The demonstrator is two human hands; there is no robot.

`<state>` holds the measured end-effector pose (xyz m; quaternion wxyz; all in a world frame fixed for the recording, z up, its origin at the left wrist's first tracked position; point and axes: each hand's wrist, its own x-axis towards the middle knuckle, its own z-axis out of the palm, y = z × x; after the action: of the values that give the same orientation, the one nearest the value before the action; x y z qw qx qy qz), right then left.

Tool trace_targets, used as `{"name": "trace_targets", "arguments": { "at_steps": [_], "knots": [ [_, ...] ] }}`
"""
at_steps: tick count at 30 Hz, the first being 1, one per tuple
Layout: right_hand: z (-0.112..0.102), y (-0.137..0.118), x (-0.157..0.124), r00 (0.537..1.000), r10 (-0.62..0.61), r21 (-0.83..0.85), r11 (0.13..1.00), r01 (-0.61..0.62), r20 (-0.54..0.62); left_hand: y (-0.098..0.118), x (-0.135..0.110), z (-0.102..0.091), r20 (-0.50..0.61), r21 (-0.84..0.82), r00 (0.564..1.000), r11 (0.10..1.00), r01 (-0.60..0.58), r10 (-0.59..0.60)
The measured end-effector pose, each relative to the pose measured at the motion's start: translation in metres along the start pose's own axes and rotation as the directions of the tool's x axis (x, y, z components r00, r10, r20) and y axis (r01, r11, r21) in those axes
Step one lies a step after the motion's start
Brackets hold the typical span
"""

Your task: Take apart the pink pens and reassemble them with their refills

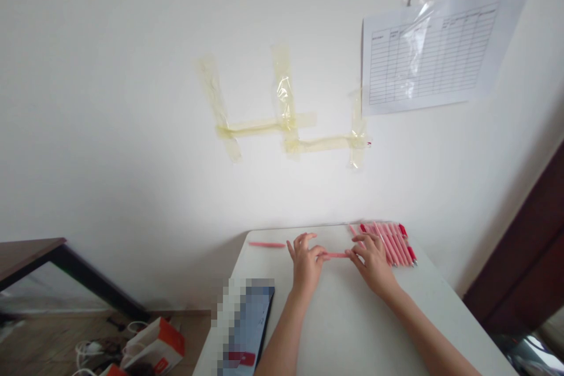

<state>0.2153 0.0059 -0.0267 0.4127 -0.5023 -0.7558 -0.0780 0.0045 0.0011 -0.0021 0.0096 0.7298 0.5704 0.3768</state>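
Observation:
My left hand (305,261) and my right hand (372,258) meet over the far part of a white table (352,329). Between them they pinch a single pink pen (335,255), one hand at each end. A row of several pink pens (392,242) lies side by side just behind and to the right of my right hand. One more loose pink pen (267,244) rests alone near the far left edge of the table.
A dark tablet or folder (251,323) lies at the table's left edge. On the floor to the left sit a white-and-orange box (154,346) and cables. On the wall hang strips of tape (286,123) and a printed table sheet (434,50). A dark wooden door (529,258) stands at right.

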Motion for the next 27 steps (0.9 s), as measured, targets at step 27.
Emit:
{"name": "trace_targets", "arguments": {
  "at_steps": [27],
  "knots": [
    [-0.0057, -0.0047, 0.0017, 0.999, -0.012, 0.013, 1.0, 0.011, 0.047, -0.0015, -0.0001, -0.0006, 0.004, 0.024, 1.0, 1.0, -0.014, 0.013]
  ]
}}
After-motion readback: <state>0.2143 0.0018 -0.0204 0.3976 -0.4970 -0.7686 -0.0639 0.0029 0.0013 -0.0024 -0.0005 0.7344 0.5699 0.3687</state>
